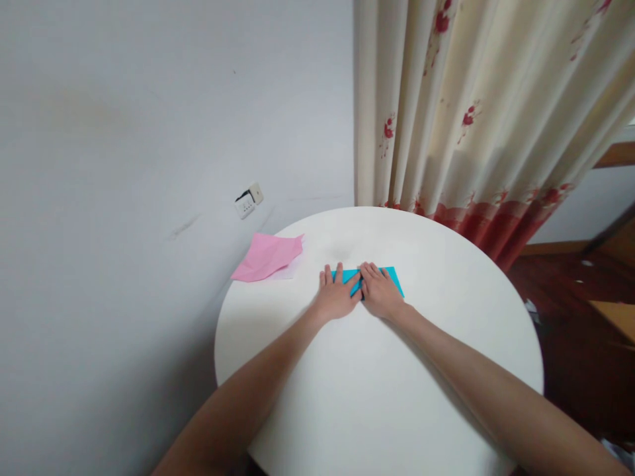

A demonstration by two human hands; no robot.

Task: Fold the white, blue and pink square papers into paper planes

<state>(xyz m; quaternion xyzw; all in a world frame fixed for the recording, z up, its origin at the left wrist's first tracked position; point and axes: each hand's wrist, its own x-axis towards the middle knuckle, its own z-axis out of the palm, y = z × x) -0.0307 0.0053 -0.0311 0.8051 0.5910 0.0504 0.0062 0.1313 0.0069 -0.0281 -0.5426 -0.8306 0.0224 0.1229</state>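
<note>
A folded strip of bright blue paper point(394, 276) lies on the white round table point(377, 396). My left hand point(337, 297) rests flat over its left part, fingers spread, with blue showing between them. On its middle and right part lies my right hand point(381, 291), palm down, with its fingers laid out close together and pointing toward the left hand. The two hands meet near the middle of the strip, where they hide part of the paper. Neither hand is wrapped around anything.
To the left, pink paper point(268, 256) with a raised corner lies on a white sheet point(288, 270) at the table's edge. Behind are a wall with a socket point(245, 205) and a long flowered curtain point(446, 132). A wooden piece point(615, 317) shows at the right.
</note>
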